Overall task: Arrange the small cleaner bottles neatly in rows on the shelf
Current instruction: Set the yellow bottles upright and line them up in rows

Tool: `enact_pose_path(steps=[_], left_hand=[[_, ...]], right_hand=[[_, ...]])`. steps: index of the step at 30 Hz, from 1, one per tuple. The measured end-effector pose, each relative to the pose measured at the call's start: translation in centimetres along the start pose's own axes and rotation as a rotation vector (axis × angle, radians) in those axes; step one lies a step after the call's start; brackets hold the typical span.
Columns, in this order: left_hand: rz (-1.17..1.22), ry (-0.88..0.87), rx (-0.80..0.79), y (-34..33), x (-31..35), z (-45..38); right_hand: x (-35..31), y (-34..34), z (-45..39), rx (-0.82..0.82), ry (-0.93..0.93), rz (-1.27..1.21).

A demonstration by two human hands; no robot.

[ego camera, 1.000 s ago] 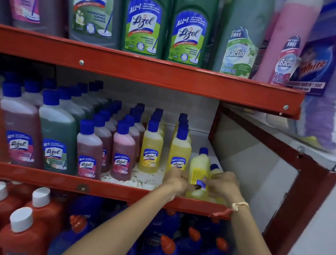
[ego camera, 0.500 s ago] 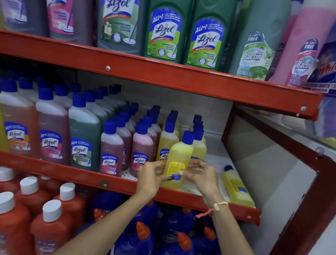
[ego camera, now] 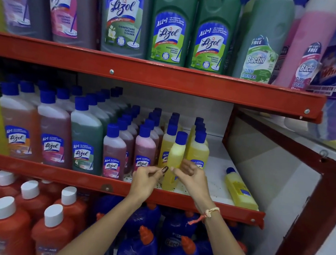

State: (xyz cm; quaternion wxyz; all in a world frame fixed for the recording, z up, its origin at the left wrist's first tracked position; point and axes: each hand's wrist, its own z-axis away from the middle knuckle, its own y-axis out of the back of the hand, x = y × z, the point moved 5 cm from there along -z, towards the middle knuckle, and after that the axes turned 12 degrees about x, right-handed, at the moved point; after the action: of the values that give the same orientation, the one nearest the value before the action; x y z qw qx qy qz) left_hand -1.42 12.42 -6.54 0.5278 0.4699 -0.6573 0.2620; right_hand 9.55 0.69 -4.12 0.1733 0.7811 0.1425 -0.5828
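- Small yellow bottle (ego camera: 173, 161) stands upright at the front of the middle shelf (ego camera: 86, 181), in front of 2 yellow rows (ego camera: 197, 149), roughly on the gap between them, so not in line with either.
- Handling, my guess: rigid plastic, full, light enough for 1 hand. Smooth wall and glossy label could be slippery. Tall and narrow, so it tips easily. Best hold looks like mid-body, just below the shoulder; avoid the blue cap (ego camera: 181, 137).
- Left hand (ego camera: 147, 179) is just left of the bottle's lower body, fingers curled, thumb and forefinger pinched near it. Whether it touches the bottle, cannot tell.
- Right hand (ego camera: 192, 176) is on the right side, fingers loosely curled around the body, looks like contact but no firm clamp.
- A 2nd yellow bottle (ego camera: 239, 189) lies on its side at the shelf's right end, well apart from both hands, cap pointing back.
- Pink small bottles (ego camera: 143, 154) stand in rows just left.
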Motion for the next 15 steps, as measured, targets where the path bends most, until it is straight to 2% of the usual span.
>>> enact_pose_path(steps=[7,11,15], left_hand=[[0.051,0.082,-0.036,0.3,-0.6,0.3],[0.115,0.137,-0.026,0.2,-0.6,0.3],[0.085,0.094,-0.003,0.5,-0.6,0.7]], right_hand=[[-0.6,-1.4,-0.1,0.092,0.103,0.084],[0.2,-1.7,-1.2,-0.001,0.019,0.02],[0.9,-2.1,-2.1,-0.129,-0.064,-0.084]])
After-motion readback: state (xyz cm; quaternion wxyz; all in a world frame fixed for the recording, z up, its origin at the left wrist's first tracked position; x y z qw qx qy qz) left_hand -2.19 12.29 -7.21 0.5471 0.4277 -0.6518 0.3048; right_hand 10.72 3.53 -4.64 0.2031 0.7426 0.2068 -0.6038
